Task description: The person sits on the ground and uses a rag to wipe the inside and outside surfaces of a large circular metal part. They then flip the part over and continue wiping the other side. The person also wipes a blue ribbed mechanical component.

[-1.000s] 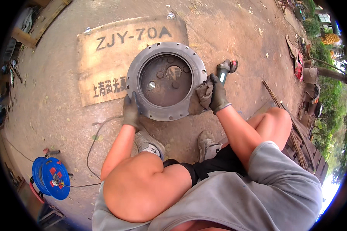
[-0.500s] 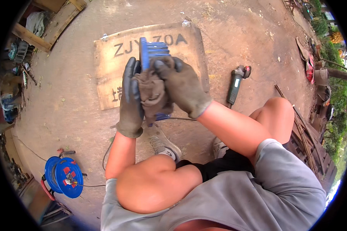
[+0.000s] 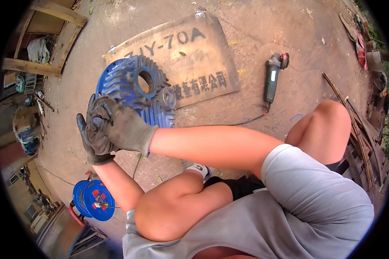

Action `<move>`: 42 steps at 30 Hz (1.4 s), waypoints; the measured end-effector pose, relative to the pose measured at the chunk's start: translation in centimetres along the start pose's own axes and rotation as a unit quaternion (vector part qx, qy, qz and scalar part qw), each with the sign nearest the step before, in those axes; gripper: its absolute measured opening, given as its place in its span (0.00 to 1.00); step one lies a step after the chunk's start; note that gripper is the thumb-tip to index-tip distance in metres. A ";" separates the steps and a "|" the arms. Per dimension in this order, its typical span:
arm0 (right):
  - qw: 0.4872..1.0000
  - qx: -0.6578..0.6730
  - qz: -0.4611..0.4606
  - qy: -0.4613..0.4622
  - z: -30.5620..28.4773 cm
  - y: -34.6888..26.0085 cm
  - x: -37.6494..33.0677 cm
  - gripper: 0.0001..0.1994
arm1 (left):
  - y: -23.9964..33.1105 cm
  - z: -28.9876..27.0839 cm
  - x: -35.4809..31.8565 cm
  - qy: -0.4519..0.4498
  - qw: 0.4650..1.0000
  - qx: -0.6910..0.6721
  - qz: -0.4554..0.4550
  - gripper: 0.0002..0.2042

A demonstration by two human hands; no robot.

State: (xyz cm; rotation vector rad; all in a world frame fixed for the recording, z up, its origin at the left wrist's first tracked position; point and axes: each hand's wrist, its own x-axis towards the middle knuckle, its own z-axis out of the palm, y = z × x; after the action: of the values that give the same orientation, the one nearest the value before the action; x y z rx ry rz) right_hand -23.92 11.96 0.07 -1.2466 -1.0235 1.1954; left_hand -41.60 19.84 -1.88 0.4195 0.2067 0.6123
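Housing (image 3: pixel 126 93) of blue finned metal sits left of centre in the scene, just beyond the hands, its round opening (image 3: pixel 146 82) facing up and slightly right. Both gloved hands are together at its near left side: the right hand (image 3: pixel 124 126) reaches across to the left and lies over the left hand (image 3: pixel 90 140), with its fingers bent. I cannot tell whether either one is clamped on the housing's edge or on something between the palms. Behind the housing, a stencilled board (image 3: pixel 212 45) lies on the ground, its left part covered from view. To the right, apart from the board, lies an angle grinder (image 3: pixel 272 82); near left stands a blue cable reel (image 3: pixel 100 211).
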 end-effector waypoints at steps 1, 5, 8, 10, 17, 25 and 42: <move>0.996 0.077 -0.052 0.015 0.1 0.3 0.1 0.18 | 0.7 -0.6 -0.2 -0.050 0.998 0.000 -0.045 0.38; 0.974 0.226 0.011 -0.008 -1.1 1.5 -2.1 0.17 | 2.4 -1.6 -2.9 0.280 0.925 0.255 0.022 0.37; 0.965 0.238 0.084 -0.066 -7.1 2.8 -5.5 0.17 | 2.9 -2.7 -3.7 0.288 0.859 0.423 0.014 0.34; 0.962 0.256 0.084 -0.048 -11.7 5.2 -6.2 0.22 | 2.4 -1.0 -2.5 0.271 0.780 0.565 -0.006 0.29; 0.915 0.399 0.056 0.025 -25.0 8.0 -3.2 0.32 | 2.6 1.2 1.7 0.265 0.814 0.513 -0.065 0.31; 0.909 0.414 0.013 -0.038 -36.7 8.0 -4.0 0.40 | 3.4 -1.7 1.1 0.343 0.680 0.641 -0.096 0.29; 0.960 0.223 0.139 -0.093 -19.2 22.1 -4.3 0.23 | 9.0 -7.6 -3.5 0.392 0.610 0.681 -0.099 0.35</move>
State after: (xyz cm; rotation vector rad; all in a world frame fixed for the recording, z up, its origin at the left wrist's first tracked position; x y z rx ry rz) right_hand -7.43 4.05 -23.21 -0.9488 -0.6656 1.6814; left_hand -51.37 26.77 -4.51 1.5800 1.6292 0.2554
